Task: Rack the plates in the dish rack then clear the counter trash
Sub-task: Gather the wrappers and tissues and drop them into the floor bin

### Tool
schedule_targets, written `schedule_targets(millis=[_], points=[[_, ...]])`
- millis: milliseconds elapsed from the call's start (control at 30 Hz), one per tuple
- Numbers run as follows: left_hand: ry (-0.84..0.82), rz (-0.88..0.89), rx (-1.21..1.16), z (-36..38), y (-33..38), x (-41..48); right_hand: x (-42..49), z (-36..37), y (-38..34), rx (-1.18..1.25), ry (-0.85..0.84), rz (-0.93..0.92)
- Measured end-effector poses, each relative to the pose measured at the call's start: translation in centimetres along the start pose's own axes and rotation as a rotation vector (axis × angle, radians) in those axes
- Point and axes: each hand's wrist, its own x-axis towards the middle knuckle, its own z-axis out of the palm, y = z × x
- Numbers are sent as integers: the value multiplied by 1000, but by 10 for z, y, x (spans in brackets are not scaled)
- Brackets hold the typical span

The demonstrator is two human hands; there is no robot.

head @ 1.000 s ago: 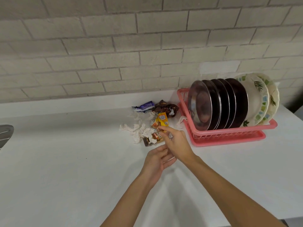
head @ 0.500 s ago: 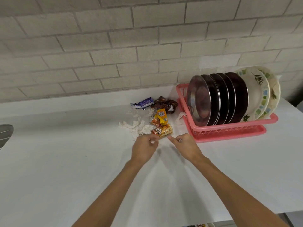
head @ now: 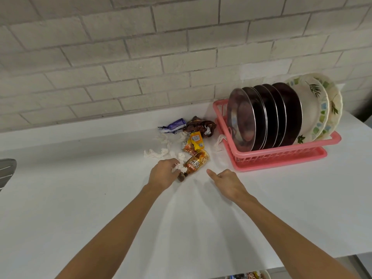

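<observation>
Trash [head: 198, 164] | left hand [head: 164, 175] newly reaching in, gripping tissue [head: 182, 168] | right hand [head: 228, 182] hovering, forefinger out, contents unclear | clearing starting

A white counter [head: 80, 198] runs along a pale grey brick wall [head: 141, 47].

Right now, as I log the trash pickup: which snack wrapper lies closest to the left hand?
The gold-brown lettered wrapper, by the left hand that grips tissue; the yellow packet, dark brown wrapper and purple wrapper lie farther back.
</observation>
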Motion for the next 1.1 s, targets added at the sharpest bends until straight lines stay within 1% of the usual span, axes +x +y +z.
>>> schedule_targets(millis=[67,200,267,333,367,433,500,567,600,667,733,833,900,1000,1100], points=[[5,-24,-24,-2,-3,1,-1,1,2,15,1,10],[8,-56,24,-7,-8,4,2,2,1,47,30,24],[69,-14,47,-6,-3,3,3,0,1,75,44,12],[157,84,54,-2,9,-1,3,-2,1,96,57,2],[176,134,69,2,17,-5,2,-4,1,103,64,-4],[139,197,148,14,34,-13,0,-6,2,109,79,-19],[51,165,208,30,43,-18,-4,-8,3,107,91,-31],[-36,48,129,42,44,-21,-7,-9,5,104,98,-34],[-53,8,90,46,43,-22,-9,-10,6,98,98,-34],[-43,6,99,52,42,-24,-13,-13,9,83,99,-31],[-16,22,104,53,41,-28,-16,-16,13,74,99,-24],[19,17,21,47,40,-33,-19,-19,18,68,105,-11],[71,15,-57,35,41,-37,-20,-23,18,65,118,-30],[155,25,-191,20,40,-47,-20,-25,16,47,114,-121],[211,43,-397,10,33,-55,-20,-22,12,11,115,-186]])
